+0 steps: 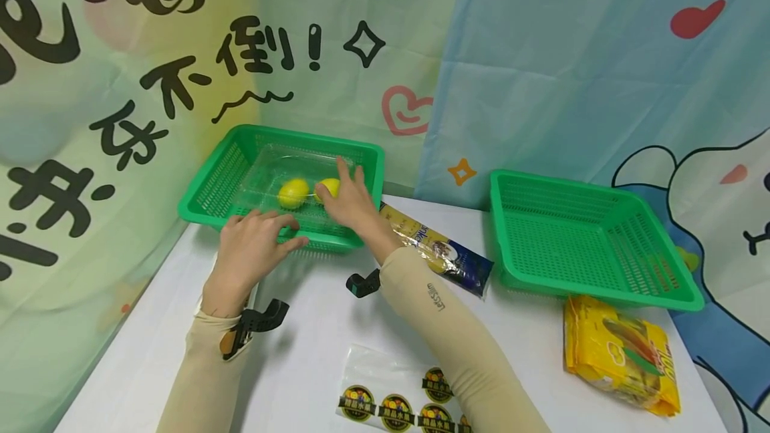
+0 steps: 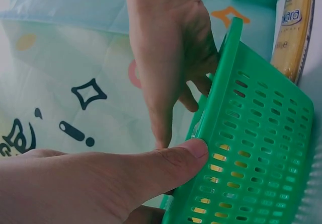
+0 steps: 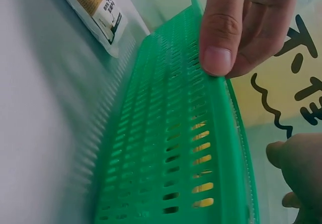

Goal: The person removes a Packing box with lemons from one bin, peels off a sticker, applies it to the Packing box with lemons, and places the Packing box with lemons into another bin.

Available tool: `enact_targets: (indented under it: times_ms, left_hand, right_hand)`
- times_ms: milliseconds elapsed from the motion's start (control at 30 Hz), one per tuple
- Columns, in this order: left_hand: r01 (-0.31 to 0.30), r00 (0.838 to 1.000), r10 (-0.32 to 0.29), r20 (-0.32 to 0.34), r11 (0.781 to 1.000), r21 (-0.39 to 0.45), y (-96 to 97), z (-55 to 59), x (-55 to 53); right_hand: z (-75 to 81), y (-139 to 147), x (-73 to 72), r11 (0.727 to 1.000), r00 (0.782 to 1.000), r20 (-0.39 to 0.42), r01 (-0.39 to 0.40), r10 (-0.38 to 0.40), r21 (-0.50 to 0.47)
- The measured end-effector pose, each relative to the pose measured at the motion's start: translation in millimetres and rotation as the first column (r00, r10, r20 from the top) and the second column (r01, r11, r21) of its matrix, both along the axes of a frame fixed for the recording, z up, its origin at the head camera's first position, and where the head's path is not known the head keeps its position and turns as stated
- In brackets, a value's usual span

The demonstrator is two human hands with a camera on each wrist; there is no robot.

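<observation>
Inside the left green basket lies a clear plastic box with two lemons in it. My left hand is at the front rim of that basket; its thumb lies on the rim, its other fingers reach over the inner side. Spread fingers of my right hand reach over the right end of the box, above the right lemon. Seen from the right wrist, the lemons show yellow through slots in the basket wall.
A long gold and navy packet lies between the two baskets. On the right stands a second green basket, with a yellow bag printed with fruit in front of it. Round stickers on a sheet lie at the near edge. A printed cloth hangs behind.
</observation>
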State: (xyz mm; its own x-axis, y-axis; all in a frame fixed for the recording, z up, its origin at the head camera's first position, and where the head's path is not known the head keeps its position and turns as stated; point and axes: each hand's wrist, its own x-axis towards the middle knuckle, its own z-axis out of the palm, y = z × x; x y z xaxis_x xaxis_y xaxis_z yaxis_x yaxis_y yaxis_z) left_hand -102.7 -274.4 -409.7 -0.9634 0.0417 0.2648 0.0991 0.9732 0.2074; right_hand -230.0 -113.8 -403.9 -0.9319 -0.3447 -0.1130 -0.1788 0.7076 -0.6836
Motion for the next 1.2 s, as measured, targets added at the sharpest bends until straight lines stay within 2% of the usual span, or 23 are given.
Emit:
enact_targets:
  times_ms: [267, 500, 700, 900, 1000, 1100, 1200]
  left_hand:
    - [-0.001, 1.000, 0.001, 0.010, 1.000, 0.002, 4.0, 2.5, -2.6]
    - [0.015, 1.000, -0.015, 0.008, 1.000, -0.001, 10.0, 6.8, -7.3]
    - [0.007, 1.000, -0.007, -0.001, 1.000, -0.005, 6.0, 3.0, 6.0]
    - [0.016, 1.000, -0.016, -0.018, 1.000, -0.004, 5.6, 3.1, 14.0]
    - [0.021, 1.000, -0.022, -0.022, 1.000, -0.012, 7.6, 3.7, 15.9]
    - [0.034, 0.999, -0.035, -0.035, 0.999, -0.021, 12.5, 5.8, 11.7]
    - [0.030, 0.998, -0.031, -0.048, 0.999, -0.023, 11.1, 3.6, 13.3]
  right_hand:
    - [-4.5, 0.7, -3.0, 0.997, 0.998, 0.065, 0.016, -0.011, -0.071]
    - [-4.7, 6.7, -8.9, 0.992, 0.996, 0.078, 0.058, -0.050, -0.110]
    - [-15.0, -3.4, -2.5, 0.994, 0.995, 0.087, 0.053, -0.045, -0.097]
    - [-17.2, -9.5, 4.5, 0.988, 0.993, 0.087, 0.094, -0.084, -0.119]
    - [-16.9, -8.6, 7.1, 0.986, 0.990, 0.091, 0.119, -0.109, -0.118]
    - [-12.6, -2.4, 5.3, 0.982, 0.986, 0.088, 0.150, -0.140, -0.116]
    - [-12.7, -4.6, 6.2, 0.980, 0.984, 0.093, 0.161, -0.151, -0.119]
